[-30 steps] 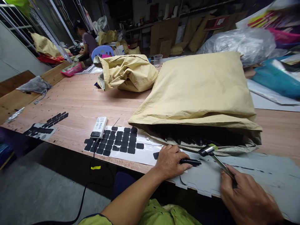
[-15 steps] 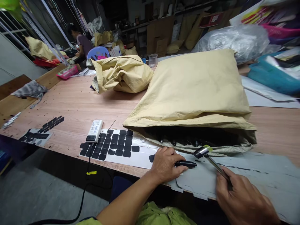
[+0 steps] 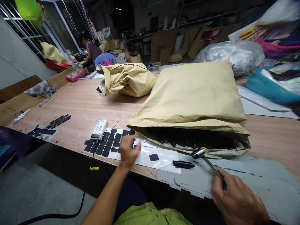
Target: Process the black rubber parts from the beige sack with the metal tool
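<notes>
My left hand (image 3: 129, 152) hovers over the right side of a white sheet of black rounded-square pieces (image 3: 110, 142). Its thumb and fingers are apart, a little blurred, and no object shows between them. A single black piece (image 3: 154, 157) lies farther right on the white backing. Beyond that, a black tube-like part (image 3: 183, 164) rests untouched where the white backing meets a grey sheet (image 3: 199, 184). My right hand (image 3: 236, 192) is closed around the handle of a small metal hammer (image 3: 214, 167). The hammer's shiny head, yellow-green at one end, is close to the bag opening.
A large tan bag (image 3: 199, 93) gapes toward me with dark parts inside. Behind it lies a smaller crumpled bag (image 3: 128, 78). A white corded device (image 3: 99, 129) sits on the black pieces, its cable hanging over the table edge. Another person (image 3: 92, 50) sits at the far left.
My left hand has let go of the black tube-like part and moved left to the sheet of black pieces. The part stays lying down. My right hand still grips the hammer. The view has shifted slightly.
</notes>
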Demonstrator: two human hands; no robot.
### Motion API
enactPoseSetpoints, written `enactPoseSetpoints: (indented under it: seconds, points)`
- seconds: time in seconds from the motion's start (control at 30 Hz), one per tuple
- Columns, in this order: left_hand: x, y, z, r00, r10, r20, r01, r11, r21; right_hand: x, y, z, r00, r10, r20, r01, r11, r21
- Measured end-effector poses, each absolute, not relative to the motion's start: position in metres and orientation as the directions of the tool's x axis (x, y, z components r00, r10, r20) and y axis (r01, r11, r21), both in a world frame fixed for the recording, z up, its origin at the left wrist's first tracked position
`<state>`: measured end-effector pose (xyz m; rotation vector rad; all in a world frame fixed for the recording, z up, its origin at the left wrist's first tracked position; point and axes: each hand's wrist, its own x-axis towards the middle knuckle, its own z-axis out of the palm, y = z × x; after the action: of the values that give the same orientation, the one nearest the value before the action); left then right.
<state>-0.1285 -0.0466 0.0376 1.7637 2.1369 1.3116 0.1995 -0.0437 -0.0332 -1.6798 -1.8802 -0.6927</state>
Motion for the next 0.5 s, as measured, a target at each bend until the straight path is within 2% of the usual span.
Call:
enactPoseSetpoints:
  seconds: [0.03, 0.1, 0.17, 0.23, 0.33, 0.4, 0.5]
  points:
    - [-0.155, -0.047, 0.045, -0.504, 0.776, 0.379, 0.759, 0.188, 0.623, 0.2, -0.044, -0.033, -0.09, 0.733, 0.674, 0.995, 0.096, 0.028]
    - [-0.205, -0.049, 0.056, -0.776, 0.57, 0.27, 0.614, 0.583, 0.533, 0.199, -0.044, -0.032, -0.077, 0.742, 0.666, 0.996, 0.09, 0.016]
    - [-0.246, -0.052, 0.061, -0.914, 0.367, 0.171, 0.404, 0.795, 0.453, 0.198, -0.044, -0.031, -0.066, 0.747, 0.661, 0.996, 0.084, 0.005]
    - [-0.274, -0.055, 0.061, -0.963, 0.265, 0.047, 0.261, 0.878, 0.401, 0.198, -0.044, -0.031, -0.067, 0.748, 0.66, 0.997, 0.083, 0.007]
    - [-0.294, -0.059, 0.057, -0.96, 0.257, -0.112, 0.2, 0.909, 0.366, 0.198, -0.043, -0.03, -0.1, 0.723, 0.684, 0.994, 0.1, 0.04]
    - [-0.299, -0.061, 0.054, -0.951, 0.277, -0.136, 0.212, 0.906, 0.366, 0.199, -0.042, -0.031, -0.121, 0.705, 0.699, 0.992, 0.111, 0.059]
    - [-0.299, -0.062, 0.05, -0.946, 0.311, -0.093, 0.257, 0.892, 0.373, 0.2, -0.04, -0.032, -0.119, 0.695, 0.709, 0.992, 0.11, 0.059]
